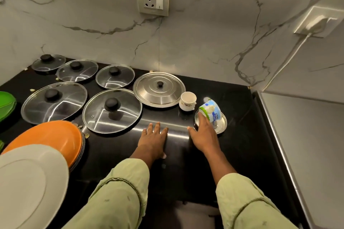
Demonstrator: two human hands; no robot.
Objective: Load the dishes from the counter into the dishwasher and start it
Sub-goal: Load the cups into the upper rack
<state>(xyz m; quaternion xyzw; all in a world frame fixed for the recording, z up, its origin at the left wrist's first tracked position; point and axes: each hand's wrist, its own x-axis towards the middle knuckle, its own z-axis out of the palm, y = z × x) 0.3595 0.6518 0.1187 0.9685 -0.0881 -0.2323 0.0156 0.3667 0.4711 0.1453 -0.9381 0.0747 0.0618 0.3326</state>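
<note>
Well, on my feed the worktop [232, 109] is glossy black stone, streaked with glare. The left hand [154, 140] lies flat on it at lower centre, fingers straight and spread, holding nothing. The right hand [202, 135] reaches toward centre right, its fingers [201, 117] stretched up to the green rim of a blurred white-and-blue tub [211, 110]. The thumb is splayed away to the left, and I cannot tell whether the fingers grip the tub or only touch it. The tub is tilted over a small round steel plate [221, 126].

Just left of it stands a white cup [187, 101], beside a ridged steel lid [159, 89] with a dark knob. Five steel-rimmed glass lids [111, 110] with black knobs lie spread across the left half. At lower left an orange plate [50, 134] tops a stack, a matte white plate [31, 182] overlaps it, and green plates [5, 102] show at the left edge. The wall [93, 15] is grey-veined marble.
</note>
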